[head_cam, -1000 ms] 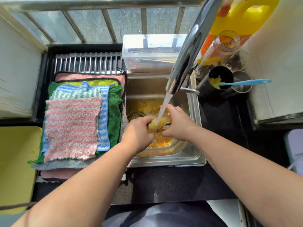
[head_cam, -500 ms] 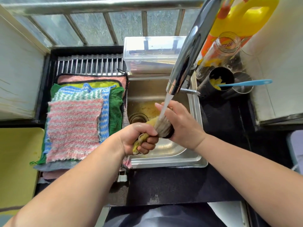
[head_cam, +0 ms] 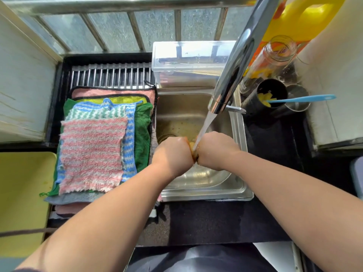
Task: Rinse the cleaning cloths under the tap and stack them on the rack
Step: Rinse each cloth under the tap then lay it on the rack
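Yellow cloth [head_cam: 191, 144] sits under the tap [head_cam: 235, 61], left hand [head_cam: 172, 156] and right hand [head_cam: 216, 150] both clenched round it.

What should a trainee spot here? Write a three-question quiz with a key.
1. True or false: water is running from the tap.
2. Which cloth tops the stack on the rack? A. pink-striped cloth B. white cloth C. purple cloth
3. Fill in: the left hand and right hand grip a yellow cloth over the ____.
Key: 1 true; 2 A; 3 sink.
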